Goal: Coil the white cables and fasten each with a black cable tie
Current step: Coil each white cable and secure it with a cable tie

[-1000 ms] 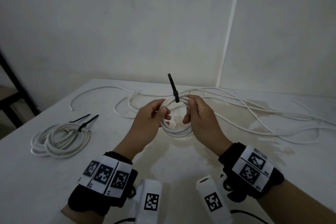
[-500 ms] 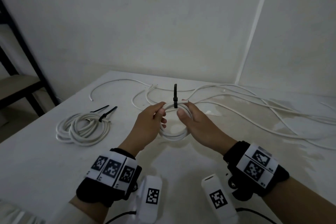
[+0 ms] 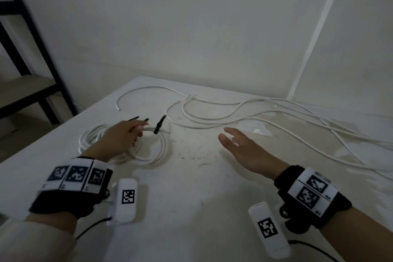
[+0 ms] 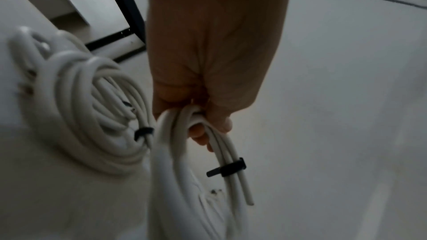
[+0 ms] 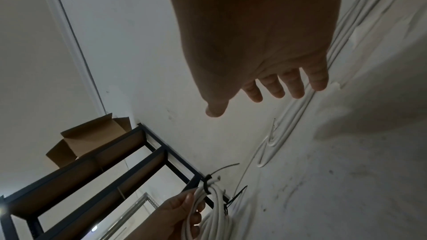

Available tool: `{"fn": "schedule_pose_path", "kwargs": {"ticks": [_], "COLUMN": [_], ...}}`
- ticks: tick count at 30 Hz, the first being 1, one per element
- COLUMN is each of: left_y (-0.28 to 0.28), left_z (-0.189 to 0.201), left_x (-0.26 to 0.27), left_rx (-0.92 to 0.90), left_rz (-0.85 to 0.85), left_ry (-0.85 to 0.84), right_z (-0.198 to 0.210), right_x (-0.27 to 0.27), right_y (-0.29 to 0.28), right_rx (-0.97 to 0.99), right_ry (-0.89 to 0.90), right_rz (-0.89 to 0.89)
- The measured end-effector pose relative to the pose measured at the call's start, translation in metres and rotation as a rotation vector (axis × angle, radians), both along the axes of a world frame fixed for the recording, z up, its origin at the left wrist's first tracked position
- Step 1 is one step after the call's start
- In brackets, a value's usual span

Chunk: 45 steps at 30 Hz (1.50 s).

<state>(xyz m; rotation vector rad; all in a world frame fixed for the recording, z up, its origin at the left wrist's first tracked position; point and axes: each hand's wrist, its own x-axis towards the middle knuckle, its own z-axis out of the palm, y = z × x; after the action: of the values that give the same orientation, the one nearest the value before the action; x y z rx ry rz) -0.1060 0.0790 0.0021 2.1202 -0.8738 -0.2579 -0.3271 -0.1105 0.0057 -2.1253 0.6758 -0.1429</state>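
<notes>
My left hand (image 3: 121, 138) curls its fingers (image 4: 198, 132) around the coiled white round cable (image 3: 157, 151), bound by a black plastic cable tie (image 3: 159, 127). My right hand (image 3: 244, 151), to the right, holds nothing, its fingers (image 5: 275, 87) straight and spread above the white table (image 3: 191, 208).

No readable words anywhere; the wrist bands (image 3: 76, 176) carry only black-and-white square code markers, tiny print beside them perhaps digits.

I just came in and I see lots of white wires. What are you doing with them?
A person is tidying white cables on a table. The left hand grips a coiled cable already fastened with a black cable tie, right beside another tied coil. The right hand is open and holds nothing, stretched toward the loose cables lying uncoiled farther back.
</notes>
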Motion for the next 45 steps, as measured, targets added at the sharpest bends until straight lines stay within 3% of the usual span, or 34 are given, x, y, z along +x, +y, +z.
{"fn": "schedule_pose_path", "kwargs": {"ticks": [5, 11, 21, 31, 38, 45], "left_y": [0.009, 0.010, -0.001, -0.057, -0.119, -0.171], "left_z": [0.000, 0.002, 0.020, 0.027, 0.003, -0.010], "left_x": [0.020, 0.020, 0.003, -0.032, -0.047, -0.044], "left_rx": [0.217, 0.338, 0.399, 0.377, 0.484, 0.627], "left_rz": [0.043, 0.106, 0.213, 0.011, -0.163, -0.208], "left_ry": [-0.114, -0.202, -0.305, -0.455, -0.399, -0.389], "right_z": [0.002, -0.003, -0.011, -0.021, -0.021, -0.020], "right_x": [0.003, -0.002, -0.003, 0.007, 0.014, 0.012], "right_y": [-0.003, -0.012, -0.034, -0.060, -0.082, -0.099], "right_rx": [-0.071, -0.104, -0.159, -0.213, -0.308, -0.336], "right_ry": [0.015, 0.055, 0.108, 0.194, 0.254, 0.265], "right_rz": [0.001, -0.019, -0.045, -0.055, -0.049, 0.002]}}
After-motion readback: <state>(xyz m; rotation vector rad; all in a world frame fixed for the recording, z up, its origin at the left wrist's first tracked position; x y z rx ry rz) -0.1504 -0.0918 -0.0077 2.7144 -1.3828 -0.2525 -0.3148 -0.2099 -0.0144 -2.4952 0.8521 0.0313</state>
